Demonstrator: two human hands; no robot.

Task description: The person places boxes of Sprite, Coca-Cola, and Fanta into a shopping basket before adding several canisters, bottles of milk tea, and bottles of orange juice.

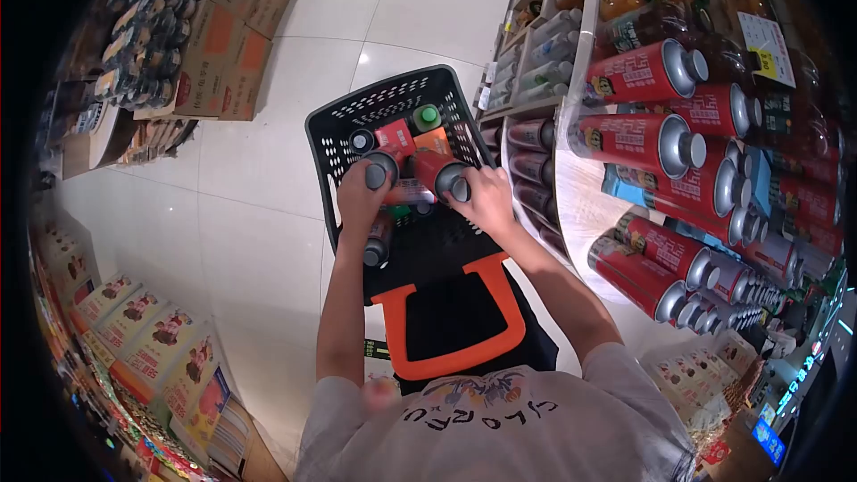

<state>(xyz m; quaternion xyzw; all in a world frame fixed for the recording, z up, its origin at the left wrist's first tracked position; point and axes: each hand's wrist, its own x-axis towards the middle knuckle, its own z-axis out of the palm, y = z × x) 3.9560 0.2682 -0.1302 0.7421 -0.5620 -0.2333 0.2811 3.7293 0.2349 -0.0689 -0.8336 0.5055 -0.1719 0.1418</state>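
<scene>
Over the black shopping basket, my left hand is closed round the top of a gas canister with a grey cap. My right hand grips the capped end of a red gas canister, which tilts into the basket. Between and beyond the two canisters lie a red packet, an orange packet, a green-capped bottle and a dark bottle. Another grey-capped container rests near my left forearm. The lower contents are partly hidden.
The basket's orange handle lies folded toward my body. At the right, a rounded shelf carries several red gas canisters near bottles. Cardboard boxes and jars stand far left; packaged goods line the lower left.
</scene>
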